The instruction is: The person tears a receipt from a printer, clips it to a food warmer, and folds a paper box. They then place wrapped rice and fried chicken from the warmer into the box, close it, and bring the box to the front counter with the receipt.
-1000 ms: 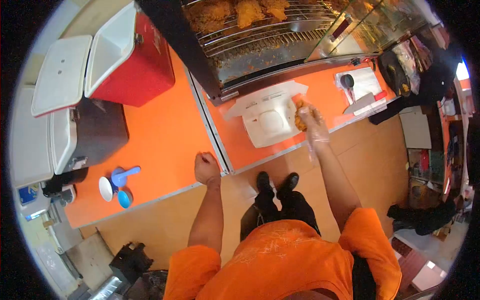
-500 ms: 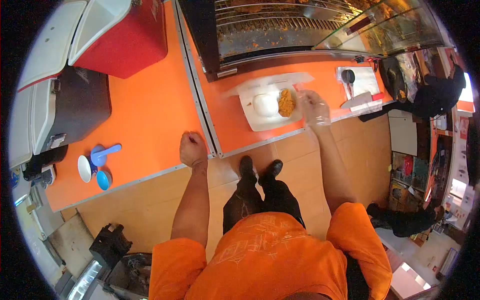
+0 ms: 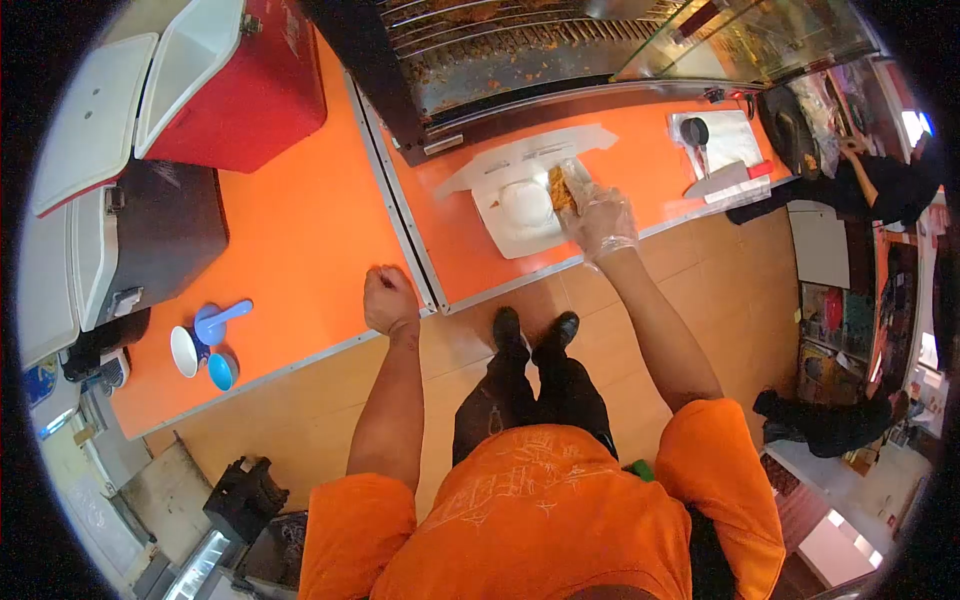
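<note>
My right hand (image 3: 604,222), in a clear plastic glove, reaches over the right edge of an open white takeaway box (image 3: 512,240). Its fingers touch a piece of fried chicken (image 3: 560,188) inside the box; whether they grip it is hard to make out. A white rounded mound (image 3: 526,204) sits beside the chicken. My bare left hand (image 3: 389,300) rests as a closed fist near the front edge of the orange counter (image 3: 290,240), with nothing visible in it.
Left: red cooler (image 3: 250,110), dark cooler (image 3: 165,240), cups (image 3: 188,352) and a blue scoop (image 3: 212,322). Behind the box: a glass food warmer (image 3: 520,85). Right: a knife (image 3: 715,180) and black ladle (image 3: 694,132) on a white sheet. People in dark clothing (image 3: 835,185) stand far right.
My right hand first set the chicken in the box and drew back to the right, then came back onto it. My left hand stays a fist on the counter. The view has shifted.
</note>
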Demonstrator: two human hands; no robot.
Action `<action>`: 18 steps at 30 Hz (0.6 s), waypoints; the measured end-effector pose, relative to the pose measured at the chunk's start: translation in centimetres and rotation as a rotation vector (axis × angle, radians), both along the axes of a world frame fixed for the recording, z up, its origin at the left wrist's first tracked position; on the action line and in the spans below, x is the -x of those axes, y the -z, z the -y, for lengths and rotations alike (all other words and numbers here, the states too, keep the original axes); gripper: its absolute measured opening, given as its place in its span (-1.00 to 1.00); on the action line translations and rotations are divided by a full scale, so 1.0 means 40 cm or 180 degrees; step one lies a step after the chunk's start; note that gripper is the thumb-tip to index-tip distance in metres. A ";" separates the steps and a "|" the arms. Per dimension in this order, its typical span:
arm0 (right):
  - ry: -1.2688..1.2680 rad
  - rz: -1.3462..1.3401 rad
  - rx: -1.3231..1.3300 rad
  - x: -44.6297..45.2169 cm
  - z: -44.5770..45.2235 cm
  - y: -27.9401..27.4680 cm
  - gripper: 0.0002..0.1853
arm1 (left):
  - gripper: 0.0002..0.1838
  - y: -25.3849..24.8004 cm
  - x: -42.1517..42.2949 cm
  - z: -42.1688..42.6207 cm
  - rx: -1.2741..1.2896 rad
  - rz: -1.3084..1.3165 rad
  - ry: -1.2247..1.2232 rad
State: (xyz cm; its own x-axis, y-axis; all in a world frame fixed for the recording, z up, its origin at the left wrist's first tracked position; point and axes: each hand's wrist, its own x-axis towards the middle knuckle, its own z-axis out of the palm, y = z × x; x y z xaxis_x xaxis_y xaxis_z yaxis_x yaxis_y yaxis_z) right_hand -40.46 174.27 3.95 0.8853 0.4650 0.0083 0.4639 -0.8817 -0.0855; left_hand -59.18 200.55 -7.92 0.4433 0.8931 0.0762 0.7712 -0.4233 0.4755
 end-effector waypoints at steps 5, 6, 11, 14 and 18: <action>0.0351 -0.0325 -0.0468 -0.003 0.013 0.016 -0.35 | -0.63 -0.005 -0.007 0.000 0.0023 -0.0154 -0.0115; 0.0319 -0.0317 -0.0466 -0.001 0.008 0.018 -0.35 | -0.63 -0.005 -0.007 -0.004 0.0025 -0.0145 -0.0146; 0.0664 -0.0456 -0.0001 0.006 -0.021 0.027 -0.38 | -0.69 -0.022 -0.009 0.004 -0.0169 -0.0111 -0.0021; 0.0701 -0.0574 0.0524 -0.025 -0.026 0.077 -0.45 | -0.68 -0.006 -0.004 -0.001 -0.0169 -0.0061 0.0023; 0.0645 -0.0363 0.0541 -0.001 -0.016 0.074 -0.53 | -0.68 0.004 0.004 -0.010 -0.0035 0.0107 0.0149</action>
State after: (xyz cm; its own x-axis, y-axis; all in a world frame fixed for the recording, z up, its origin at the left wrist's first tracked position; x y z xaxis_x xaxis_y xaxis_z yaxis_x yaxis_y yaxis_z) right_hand -40.44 174.93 1.00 0.9510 0.2648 -0.1596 0.2728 -0.9616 0.0300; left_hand -59.35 200.95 -8.10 0.4817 0.8705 0.1013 0.7340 -0.4639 0.4960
